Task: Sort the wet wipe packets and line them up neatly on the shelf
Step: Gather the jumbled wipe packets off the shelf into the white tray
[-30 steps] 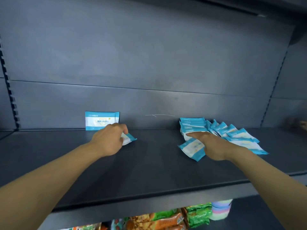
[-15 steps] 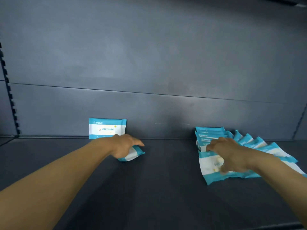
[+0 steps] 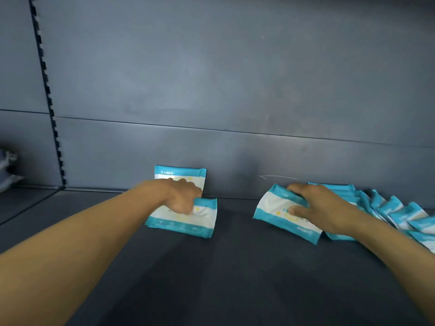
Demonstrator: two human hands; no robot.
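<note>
One blue-and-white wet wipe packet [image 3: 180,174] stands upright against the shelf's back wall. Just in front of it my left hand [image 3: 182,197] grips a second packet [image 3: 183,221] by its top edge, tilted toward me with its lower edge on the shelf. My right hand [image 3: 317,208] holds a third packet [image 3: 280,212] at the left end of the pile, fingers over its top edge and thumb on its face. Several more packets [image 3: 397,211] lie fanned out flat behind and to the right of that hand.
The dark grey shelf board [image 3: 235,274] stretches toward me between my arms. A slotted upright rail [image 3: 44,90] runs down the back wall at the left. A pale blurred object [image 3: 7,170] sits at the far left edge.
My left hand has raised its packet from flat toward upright in front of the standing one. My right hand has lifted a packet off the pile's left end. The view moved closer.
</note>
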